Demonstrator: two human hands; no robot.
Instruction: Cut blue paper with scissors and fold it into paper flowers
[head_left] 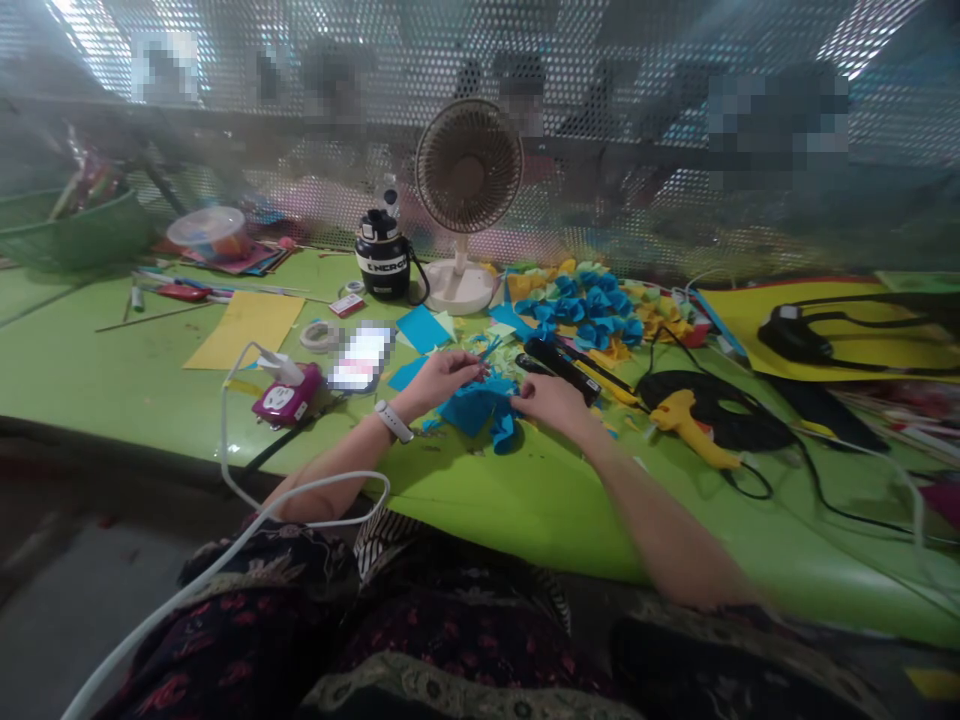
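Note:
My left hand (pixel 448 382), with a white watch band on its wrist, pinches a small twisted piece of blue paper (pixel 490 348). Right below its fingers lie blue paper pieces (pixel 469 412) on the green table (pixel 480 500). My right hand (pixel 556 404) is closed at the right edge of these pieces; what its fingertips hold is too small to make out. Just beyond that hand rests a black stapler (pixel 559 366). Farther back is a heap of blue paper flowers (pixel 592 310) with yellow and orange ones around it.
A white fan (pixel 469 170) and a black jug (pixel 382 262) stand at the back. To the left are a phone (pixel 361 358), a tape roll (pixel 319 335) and a purple power adapter (pixel 288 396) with a white cable. A yellow glue gun (pixel 694 430) lies on the right with its cord.

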